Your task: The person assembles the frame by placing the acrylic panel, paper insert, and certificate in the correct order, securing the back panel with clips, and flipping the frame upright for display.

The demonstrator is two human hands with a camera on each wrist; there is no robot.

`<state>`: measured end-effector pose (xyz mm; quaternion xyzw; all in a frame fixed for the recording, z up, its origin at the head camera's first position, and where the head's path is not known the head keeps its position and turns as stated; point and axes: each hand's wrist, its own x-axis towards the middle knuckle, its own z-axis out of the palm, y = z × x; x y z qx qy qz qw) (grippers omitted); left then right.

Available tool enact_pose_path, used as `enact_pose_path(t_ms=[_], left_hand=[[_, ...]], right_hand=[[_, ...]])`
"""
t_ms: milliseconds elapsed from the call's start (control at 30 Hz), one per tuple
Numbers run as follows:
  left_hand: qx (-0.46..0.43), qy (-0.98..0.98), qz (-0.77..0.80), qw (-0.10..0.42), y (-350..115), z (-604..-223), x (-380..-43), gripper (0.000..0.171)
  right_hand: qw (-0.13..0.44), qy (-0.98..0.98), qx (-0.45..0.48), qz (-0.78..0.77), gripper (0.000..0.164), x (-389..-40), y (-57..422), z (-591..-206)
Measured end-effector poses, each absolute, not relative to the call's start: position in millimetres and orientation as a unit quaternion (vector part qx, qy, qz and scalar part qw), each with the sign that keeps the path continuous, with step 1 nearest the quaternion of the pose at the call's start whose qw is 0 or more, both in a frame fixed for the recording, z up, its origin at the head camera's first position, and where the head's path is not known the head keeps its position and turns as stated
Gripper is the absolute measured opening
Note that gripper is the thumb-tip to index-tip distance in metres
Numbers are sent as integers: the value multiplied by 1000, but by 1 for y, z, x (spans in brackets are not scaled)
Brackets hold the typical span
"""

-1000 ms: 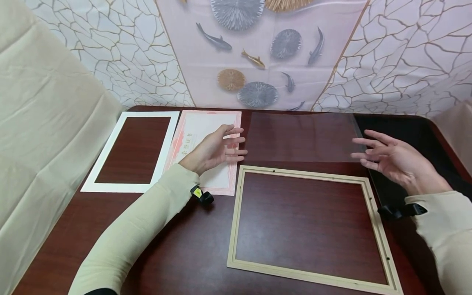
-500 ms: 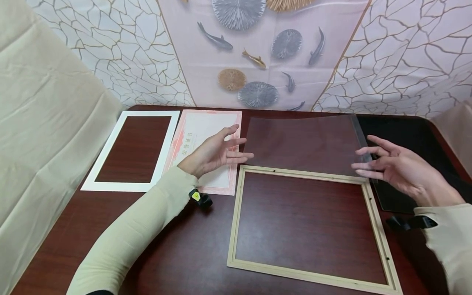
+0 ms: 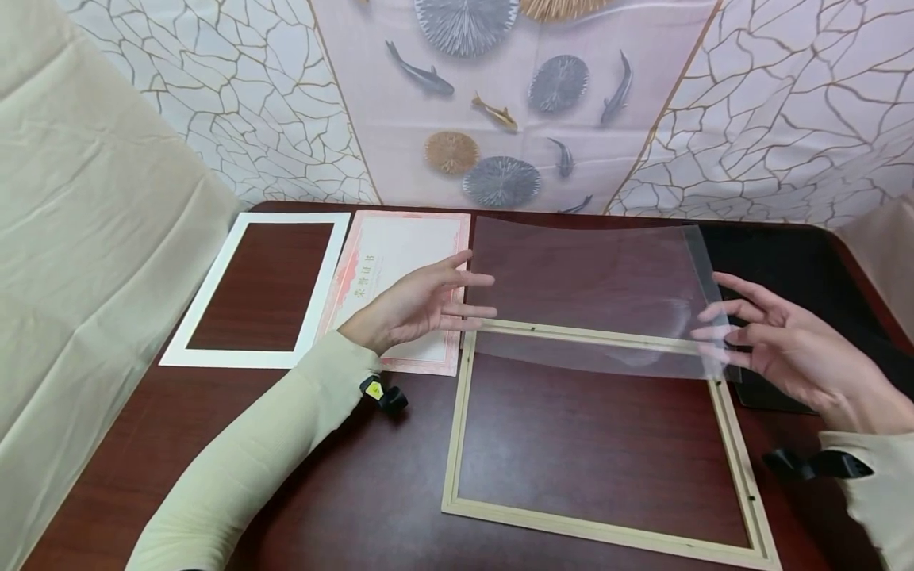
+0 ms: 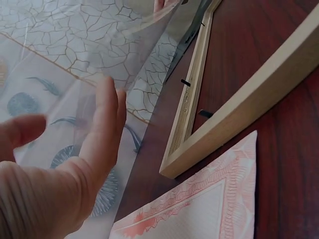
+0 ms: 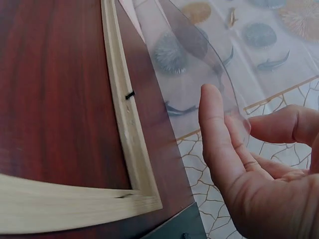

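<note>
A clear plastic sheet (image 3: 585, 270) hangs raised between both hands, bowed slightly, its near part overlapping the top bar of the pale wooden frame (image 3: 593, 535). My left hand (image 3: 410, 305) is at the sheet's left edge with straight, spread fingers, thumb apart from them. On the opposite side my right hand (image 3: 800, 349) supports the right edge on extended, slightly bent fingertips. In the right wrist view, the sheet's curved edge (image 5: 227, 74) reaches the thumb and fingers. The frame lies flat, and small black tabs (image 4: 205, 114) stick out of its inner side.
Left on the dark red wooden table (image 3: 357, 492) lie a white mat border (image 3: 239, 361) and a pink-edged certificate (image 3: 400, 230), partly beneath the left hand. A black backing board (image 3: 771, 262) lies right of the sheet. Patterned cloth (image 3: 528, 119) hangs behind.
The plastic sheet has been raised and drawn nearer, now overlapping the frame's top bar. My right hand has moved nearer and to the right; the left has shifted only slightly.
</note>
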<state>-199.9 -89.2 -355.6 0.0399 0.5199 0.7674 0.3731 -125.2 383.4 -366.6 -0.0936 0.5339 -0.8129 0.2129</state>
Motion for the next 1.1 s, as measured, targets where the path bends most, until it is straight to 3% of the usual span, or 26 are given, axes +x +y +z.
enact_pose_path(t_ms=[500, 1100], left_hand=[[100, 564, 718, 396, -94, -356, -169, 105], [121, 550, 709, 424, -103, -367, -125, 107]], right_hand=[[227, 573, -115, -779, 81, -100, 389, -377], [176, 740, -38, -648, 64, -71, 377, -384]])
